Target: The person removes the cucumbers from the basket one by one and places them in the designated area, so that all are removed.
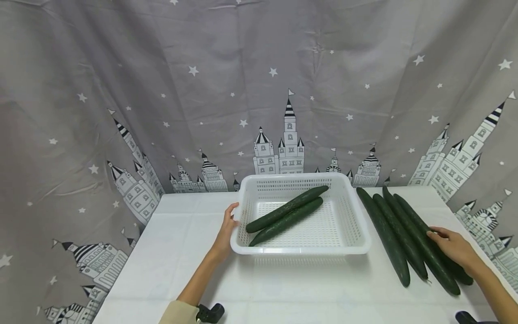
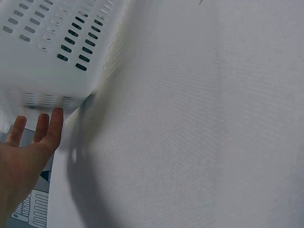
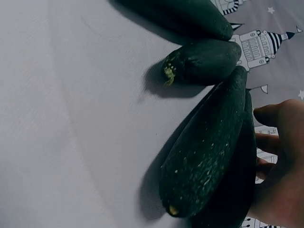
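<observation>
A white plastic basket (image 1: 299,250) stands on the table with two dark green cucumbers (image 1: 288,209) lying slantwise inside. My left hand (image 1: 224,234) is at the basket's left side, its extended fingers (image 2: 56,126) against the slotted wall. On the right, several long cucumbers (image 1: 384,236) lie side by side on the cloth. My right hand (image 1: 451,245) reaches over the outermost cucumber (image 1: 463,274) and grips it around the middle, thumb on its left side. In the right wrist view, that cucumber's dark body hides the fingertips.
White cloth covers the table (image 1: 283,288). Behind and around it hangs a grey curtain (image 1: 226,90) printed with castles and stars. A black wrist strap (image 1: 210,312) shows by the left sleeve (image 1: 180,312), and another black device (image 1: 465,317) below the right forearm.
</observation>
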A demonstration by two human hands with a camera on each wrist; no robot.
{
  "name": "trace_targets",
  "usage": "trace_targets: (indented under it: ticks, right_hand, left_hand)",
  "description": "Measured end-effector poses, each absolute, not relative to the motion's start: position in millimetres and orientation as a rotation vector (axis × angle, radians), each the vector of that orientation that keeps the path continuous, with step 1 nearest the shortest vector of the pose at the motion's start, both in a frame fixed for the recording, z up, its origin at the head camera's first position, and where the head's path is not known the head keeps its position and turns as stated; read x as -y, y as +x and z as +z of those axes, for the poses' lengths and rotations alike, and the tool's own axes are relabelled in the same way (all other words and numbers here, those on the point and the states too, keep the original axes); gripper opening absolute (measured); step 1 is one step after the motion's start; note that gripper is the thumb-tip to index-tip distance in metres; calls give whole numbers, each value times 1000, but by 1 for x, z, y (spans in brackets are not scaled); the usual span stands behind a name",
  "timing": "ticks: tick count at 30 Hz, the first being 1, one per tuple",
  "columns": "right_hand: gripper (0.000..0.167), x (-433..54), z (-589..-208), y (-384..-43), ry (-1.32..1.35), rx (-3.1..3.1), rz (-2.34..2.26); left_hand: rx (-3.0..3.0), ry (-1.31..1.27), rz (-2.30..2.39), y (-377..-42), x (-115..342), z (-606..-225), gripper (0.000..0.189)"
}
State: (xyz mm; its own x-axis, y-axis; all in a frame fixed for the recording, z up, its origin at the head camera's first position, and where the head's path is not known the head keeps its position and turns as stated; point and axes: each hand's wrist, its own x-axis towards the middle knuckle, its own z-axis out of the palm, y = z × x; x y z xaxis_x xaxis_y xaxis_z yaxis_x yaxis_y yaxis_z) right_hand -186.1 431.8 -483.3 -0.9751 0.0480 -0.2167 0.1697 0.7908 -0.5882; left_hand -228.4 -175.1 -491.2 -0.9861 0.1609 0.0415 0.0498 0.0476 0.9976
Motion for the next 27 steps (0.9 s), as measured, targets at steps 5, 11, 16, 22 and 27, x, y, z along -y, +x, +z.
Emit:
trace_targets:
  ticks: [5,11,16,22,27]
  right_hand:
    - [56,-422,-479,-188,94,-2979,-937]
    - [44,-394,-462,-193,-50,-3125,-1049]
    - [44,-359,-445,-200,-153,-3110,-1148]
    - [40,-314,-423,-211,-443,-3030,-1272]
    - [37,-280,-407,-222,-609,-2951,-1291]
  left_hand:
    - [-2204,216,2104,-228,174,-491,61]
    - [-2199,210,2114,-228,175,-491,61]
    - [-2180,209,2121,-229,176,-492,61]
    - [-2188,207,2112,-230,176,-493,61]
    - [-2209,201,2091,-230,176,-493,61]
